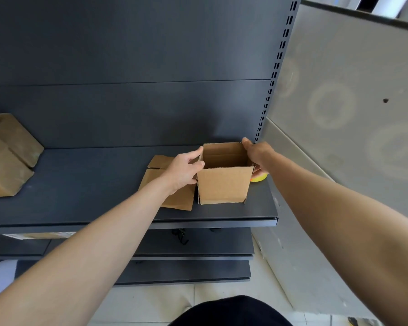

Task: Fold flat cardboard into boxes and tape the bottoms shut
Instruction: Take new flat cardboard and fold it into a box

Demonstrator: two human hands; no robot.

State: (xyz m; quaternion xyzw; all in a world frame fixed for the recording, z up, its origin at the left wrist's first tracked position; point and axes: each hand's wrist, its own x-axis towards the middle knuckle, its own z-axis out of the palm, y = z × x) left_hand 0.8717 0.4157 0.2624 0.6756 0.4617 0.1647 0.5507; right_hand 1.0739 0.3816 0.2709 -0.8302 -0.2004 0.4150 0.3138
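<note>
A plain brown box (224, 184) stands upright on the dark shelf (92, 184), mouth open to the top and walls vertical, clasped between both hands: the left hand (183, 171) curls over its left rim, and the right hand (258, 154) wraps its right wall and far corner. Under the left wrist lie flat cardboard sheets (179, 201), and a yellow tape roll (260, 178) peeks out beneath the right hand. The shelf's front edge and right end are near the grip, bare shelf stretches leftward, and folded boxes (7, 161) sit well apart.
</note>
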